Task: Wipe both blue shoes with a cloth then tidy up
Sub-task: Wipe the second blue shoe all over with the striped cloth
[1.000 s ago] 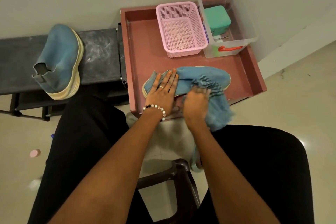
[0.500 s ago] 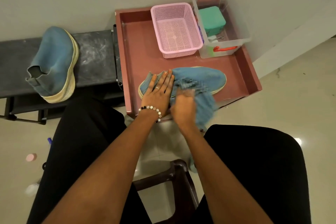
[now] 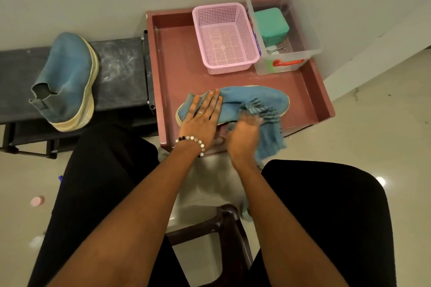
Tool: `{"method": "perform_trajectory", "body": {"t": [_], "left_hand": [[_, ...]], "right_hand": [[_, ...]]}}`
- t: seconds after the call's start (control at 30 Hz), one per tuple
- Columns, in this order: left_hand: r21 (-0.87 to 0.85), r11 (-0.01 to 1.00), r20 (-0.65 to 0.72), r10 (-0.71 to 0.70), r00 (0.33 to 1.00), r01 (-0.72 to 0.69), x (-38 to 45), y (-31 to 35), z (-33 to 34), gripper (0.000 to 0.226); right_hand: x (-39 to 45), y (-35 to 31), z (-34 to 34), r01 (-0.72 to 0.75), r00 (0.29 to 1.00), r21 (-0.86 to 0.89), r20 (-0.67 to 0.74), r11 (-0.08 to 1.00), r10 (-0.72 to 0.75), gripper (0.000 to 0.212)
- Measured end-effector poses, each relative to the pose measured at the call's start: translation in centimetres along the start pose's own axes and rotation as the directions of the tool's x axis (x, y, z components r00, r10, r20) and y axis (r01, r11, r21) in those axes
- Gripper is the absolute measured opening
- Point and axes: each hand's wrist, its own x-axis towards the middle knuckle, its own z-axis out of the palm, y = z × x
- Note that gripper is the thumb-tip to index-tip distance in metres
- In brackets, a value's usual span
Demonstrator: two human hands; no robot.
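Note:
One blue shoe lies on its side in the reddish-brown tray, toe to the right. My left hand lies flat on its heel end, fingers spread, pressing it down. My right hand grips a blue cloth against the shoe's near side; the cloth is bunched and blurred, its loose end hanging over the tray's front edge. The second blue shoe rests on its side on the dark bench at the left, apart from both hands.
A pink mesh basket and a clear plastic box holding a green case stand at the tray's back. Walls close in behind and right. A dark stool sits between my knees. Small pink and white bits lie on the floor at left.
My right hand has rubbed the cloth back and forth along the shoe's near side, left then right again. My left hand has stayed pressed on the heel end.

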Motion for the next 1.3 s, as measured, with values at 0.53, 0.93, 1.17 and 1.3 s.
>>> {"method": "perform_trajectory", "body": {"t": [0.53, 0.93, 1.17, 1.3], "left_hand": [[-0.021, 0.999, 0.026, 0.028, 0.999, -0.028, 0.2, 0.0, 0.2, 0.114], [-0.037, 0.999, 0.014, 0.027, 1.000, -0.027, 0.3, 0.0, 0.0, 0.108], [-0.028, 1.000, 0.024, 0.014, 1.000, -0.014, 0.2, -0.1, 0.0, 0.113], [0.010, 1.000, 0.017, 0.022, 1.000, -0.022, 0.1, -0.2, 0.1, 0.089]], "right_hand": [[3.3, 9.0, -3.4, 0.235, 0.972, -0.109, 0.036, 0.966, -0.232, 0.054], [3.6, 8.3, -5.2, 0.466, 0.832, -0.018, 0.348, 0.885, -0.431, 0.069], [1.5, 3.9, -2.5, 0.056, 0.996, -0.088, 0.078, 0.994, -0.050, 0.052], [-0.7, -0.3, -0.3, 0.299, 0.945, 0.140, 0.094, 0.944, -0.313, 0.059]]}}
